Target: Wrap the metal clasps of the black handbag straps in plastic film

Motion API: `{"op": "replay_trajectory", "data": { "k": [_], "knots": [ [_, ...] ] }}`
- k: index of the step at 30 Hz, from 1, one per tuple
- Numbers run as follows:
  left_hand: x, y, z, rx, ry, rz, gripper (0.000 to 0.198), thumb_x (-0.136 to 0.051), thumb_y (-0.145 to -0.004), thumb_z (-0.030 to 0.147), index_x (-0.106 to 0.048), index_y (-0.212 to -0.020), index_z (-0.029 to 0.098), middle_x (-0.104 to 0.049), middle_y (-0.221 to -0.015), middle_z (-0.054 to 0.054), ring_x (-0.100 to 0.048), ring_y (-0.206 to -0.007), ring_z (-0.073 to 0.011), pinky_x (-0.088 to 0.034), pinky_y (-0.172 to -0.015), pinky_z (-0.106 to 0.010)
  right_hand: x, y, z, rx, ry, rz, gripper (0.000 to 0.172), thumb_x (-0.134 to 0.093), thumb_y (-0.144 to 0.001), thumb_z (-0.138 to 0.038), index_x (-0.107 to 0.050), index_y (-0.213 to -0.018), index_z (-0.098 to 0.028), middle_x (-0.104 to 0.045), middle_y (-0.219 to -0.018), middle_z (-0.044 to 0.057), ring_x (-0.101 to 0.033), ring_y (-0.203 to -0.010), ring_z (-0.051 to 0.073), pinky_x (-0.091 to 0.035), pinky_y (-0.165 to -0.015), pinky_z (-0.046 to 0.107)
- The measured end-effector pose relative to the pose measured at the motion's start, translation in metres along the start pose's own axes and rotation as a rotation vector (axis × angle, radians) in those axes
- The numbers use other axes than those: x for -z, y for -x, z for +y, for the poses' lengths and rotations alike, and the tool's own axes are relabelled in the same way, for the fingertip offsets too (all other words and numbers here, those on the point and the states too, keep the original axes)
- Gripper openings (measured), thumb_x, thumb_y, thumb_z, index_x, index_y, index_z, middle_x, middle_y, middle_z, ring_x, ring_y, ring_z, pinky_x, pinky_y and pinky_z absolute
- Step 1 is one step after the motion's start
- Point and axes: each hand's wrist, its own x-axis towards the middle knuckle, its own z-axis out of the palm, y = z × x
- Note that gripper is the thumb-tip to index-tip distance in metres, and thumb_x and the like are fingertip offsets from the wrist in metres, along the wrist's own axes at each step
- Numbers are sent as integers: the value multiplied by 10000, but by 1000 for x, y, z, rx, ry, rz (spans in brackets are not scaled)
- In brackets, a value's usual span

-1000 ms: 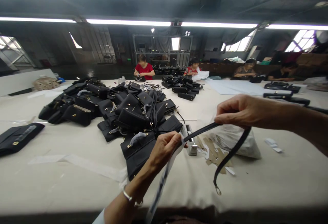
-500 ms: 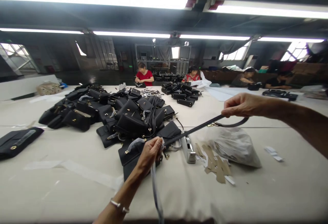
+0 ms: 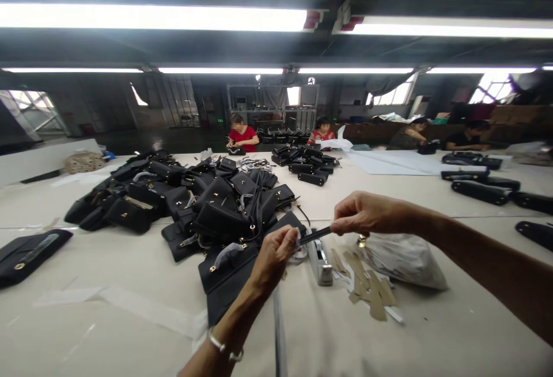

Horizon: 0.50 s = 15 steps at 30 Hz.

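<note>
A black bag strap (image 3: 315, 235) runs taut between my two closed hands. My left hand (image 3: 276, 253) pinches its lower end, along with a bit of clear film at the fingertips. Below this hand hangs a long grey strip (image 3: 280, 331); whether it is part of the strap or a plastic sleeve I cannot tell. My right hand (image 3: 367, 213) grips the strap higher up, with a gold clasp (image 3: 362, 241) dangling under it. Beneath the strap stands a grey tape dispenser (image 3: 322, 265). Left of my left hand lies a black handbag (image 3: 228, 276) with a film-wrapped handle.
A big heap of black handbags (image 3: 220, 216) covers the left middle of the table (image 3: 142, 273). Cardboard strips (image 3: 374, 293) and a cloudy plastic bag (image 3: 410, 262) lie at right. More black bags (image 3: 479, 191) sit far right. Several people work across the table.
My hands have come closer together, the right moving left and down, the left moving right. The strap stretch between them is shorter. The view has tilted and shows more bags at right.
</note>
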Motion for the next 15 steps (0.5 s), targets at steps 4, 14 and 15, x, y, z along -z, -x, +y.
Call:
{"op": "replay_trajectory", "data": {
  "k": [4,14,15],
  "knots": [
    [19,13,-27,95,-66,19,486,-487,-910,603,-467,-653,191,-460,-535,52,-399,-480,-87,-309,-489,-224,10,10,29,-76,-19,14,458,-704,-755,-604,-676,-714,-149,-470,-536,-56,-364,-492,69,-238,-450,226],
    [-28,-8,6,35,-24,-138,457,-485,-924,560,-478,-658,187,-412,-552,64,-360,-489,-80,-280,-491,-224,-30,-16,16,-36,-85,-78,260,-671,-761,-409,-625,-691,-163,-507,-517,-57,-436,-486,81,-295,-467,217],
    [-24,-8,-1,24,-38,-118,467,-490,-923,561,-438,-641,192,-362,-560,72,-308,-502,-76,-242,-490,-228,-28,-14,21,-57,-93,-87,281,-662,-773,-433,-628,-709,-162,-525,-527,-49,-457,-487,87,-315,-468,216]
  ]
}}
